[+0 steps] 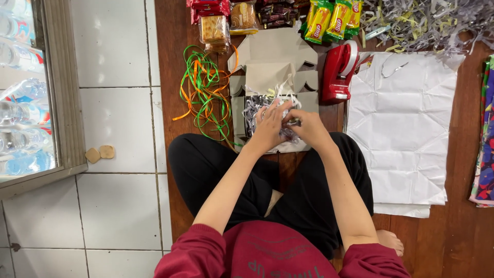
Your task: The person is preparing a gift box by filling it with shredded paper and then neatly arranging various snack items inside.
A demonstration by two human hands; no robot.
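An open grey cardboard box (272, 62) lies on the wooden floor in front of my crossed legs, its flaps spread out. Shredded grey and white paper filling (252, 109) sits inside it. My left hand (271, 123) and my right hand (307, 125) are both down in the box, fingers closed into the shredded paper, close together and touching it. What lies under the hands is hidden.
Green and orange ribbons (205, 87) lie left of the box. A red tape dispenser (339, 72) stands to its right, beside creased white paper sheets (406, 134). Snack packets (329, 20) and a pile of shredded paper (427, 20) line the far edge. White tiles (118, 128) lie left.
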